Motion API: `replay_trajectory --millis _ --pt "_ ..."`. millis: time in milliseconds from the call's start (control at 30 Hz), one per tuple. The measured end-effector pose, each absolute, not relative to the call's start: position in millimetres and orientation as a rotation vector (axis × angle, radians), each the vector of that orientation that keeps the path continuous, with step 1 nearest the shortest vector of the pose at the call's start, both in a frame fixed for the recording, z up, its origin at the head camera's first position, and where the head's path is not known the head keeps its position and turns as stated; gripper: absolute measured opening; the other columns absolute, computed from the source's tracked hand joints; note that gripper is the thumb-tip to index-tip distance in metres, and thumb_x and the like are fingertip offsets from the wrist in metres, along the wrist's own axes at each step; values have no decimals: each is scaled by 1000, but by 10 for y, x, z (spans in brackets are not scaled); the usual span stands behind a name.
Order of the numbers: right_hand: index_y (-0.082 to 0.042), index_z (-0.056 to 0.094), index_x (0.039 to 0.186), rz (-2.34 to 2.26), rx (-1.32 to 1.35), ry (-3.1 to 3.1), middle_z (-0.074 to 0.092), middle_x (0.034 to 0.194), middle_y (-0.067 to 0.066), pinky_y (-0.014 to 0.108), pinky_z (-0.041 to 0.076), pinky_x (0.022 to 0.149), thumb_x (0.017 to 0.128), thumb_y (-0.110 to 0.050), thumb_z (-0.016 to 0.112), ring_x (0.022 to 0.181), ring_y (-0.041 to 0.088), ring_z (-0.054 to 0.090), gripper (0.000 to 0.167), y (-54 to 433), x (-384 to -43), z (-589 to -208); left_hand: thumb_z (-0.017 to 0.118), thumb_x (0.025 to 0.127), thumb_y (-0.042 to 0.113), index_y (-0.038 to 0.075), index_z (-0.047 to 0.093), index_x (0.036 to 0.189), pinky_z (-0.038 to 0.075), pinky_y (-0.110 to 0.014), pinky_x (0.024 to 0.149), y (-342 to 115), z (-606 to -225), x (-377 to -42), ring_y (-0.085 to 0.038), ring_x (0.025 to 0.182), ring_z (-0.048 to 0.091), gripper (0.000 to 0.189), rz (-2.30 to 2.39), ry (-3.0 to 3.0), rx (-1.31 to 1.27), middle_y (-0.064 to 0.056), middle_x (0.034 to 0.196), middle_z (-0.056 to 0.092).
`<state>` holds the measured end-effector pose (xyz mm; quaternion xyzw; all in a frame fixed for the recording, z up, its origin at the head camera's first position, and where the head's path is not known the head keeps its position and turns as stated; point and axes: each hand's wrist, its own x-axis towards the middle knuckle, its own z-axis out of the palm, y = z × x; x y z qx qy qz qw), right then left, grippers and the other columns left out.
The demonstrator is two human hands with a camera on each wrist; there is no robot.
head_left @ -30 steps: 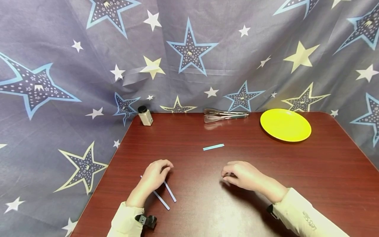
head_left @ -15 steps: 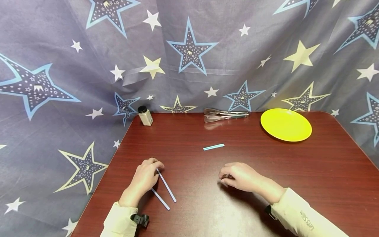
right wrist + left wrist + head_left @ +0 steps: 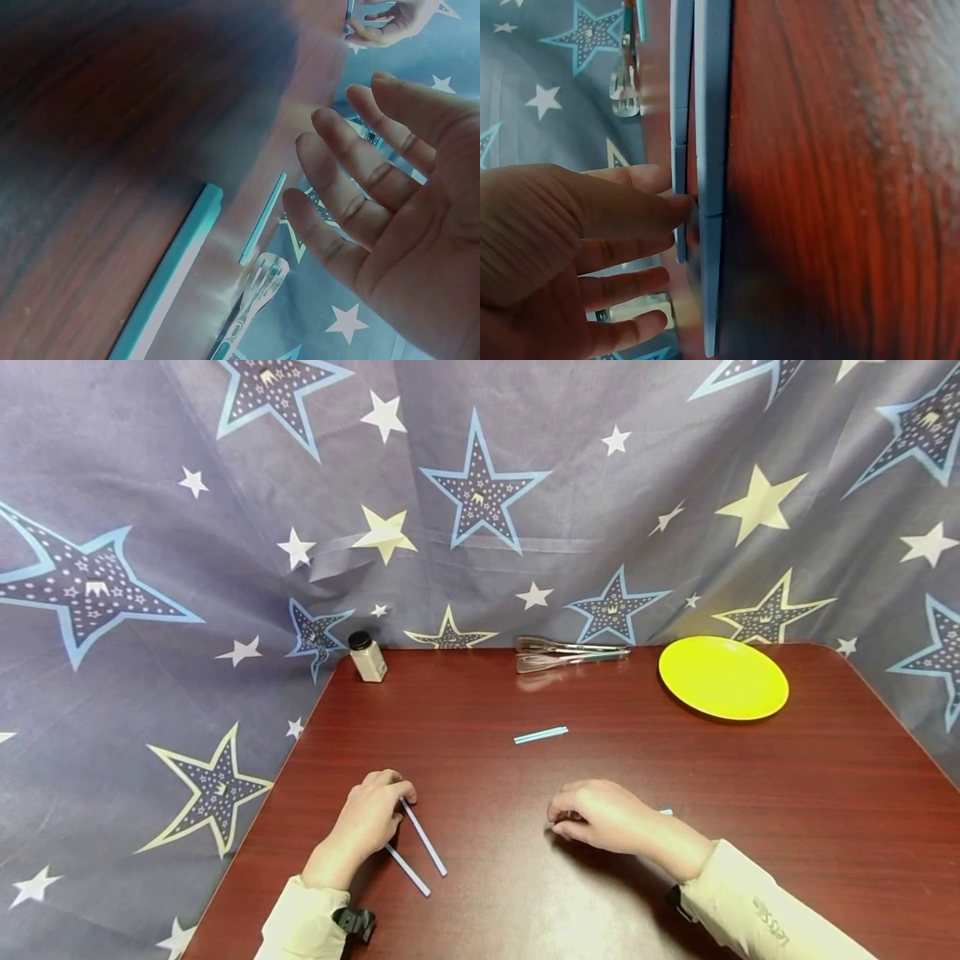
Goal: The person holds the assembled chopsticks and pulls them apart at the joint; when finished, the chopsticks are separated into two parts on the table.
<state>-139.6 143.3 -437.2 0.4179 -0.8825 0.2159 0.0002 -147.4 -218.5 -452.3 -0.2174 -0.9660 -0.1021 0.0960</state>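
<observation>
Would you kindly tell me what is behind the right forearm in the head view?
One end of a teal stick pokes out beyond the right forearm, which hides the rest there.

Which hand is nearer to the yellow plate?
The right. The right hand is to the left of the plate and closer to the person; the left hand is much farther left, at the lilac sticks.

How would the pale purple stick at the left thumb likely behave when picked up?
Probably stiff: the stick runs straight. Likely light for its length, being slim. It may tilt when lifted, since the left hand is near one end.
</observation>
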Motion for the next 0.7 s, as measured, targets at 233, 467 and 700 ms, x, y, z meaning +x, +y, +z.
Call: replay_trajectory --millis 233,467,700 --pt "-23 67 86 685 1317 -2785 57 82 -16 27 48 67 87 -17 72 73 1 54 8 1417 -1383 -4381 72 66 -11 16 62 73 47 -49 66 -2133 -4537 -1470 -33 91 57 29 -200 -2830 -652 -5 87 58" --pt "-23 65 84 688 1318 -2779 54 79 -17 25 46 64 87 -18 72 69 2 52 9 1418 -1373 -4376 72 70 -8 17 58 68 45 -46 60 -2115 -4553 -1475 -33 86 56 28 -109 -2791 -656 -4 80 55" --pt "-24 66 84 695 1302 -2786 54 80 -17 25 47 65 87 -18 72 70 1 52 9 1434 -1375 -4389 71 71 -6 18 56 67 44 -45 63 -2091 -4547 -1475 -32 90 54 28 -49 -2819 -632 -3 77 50"
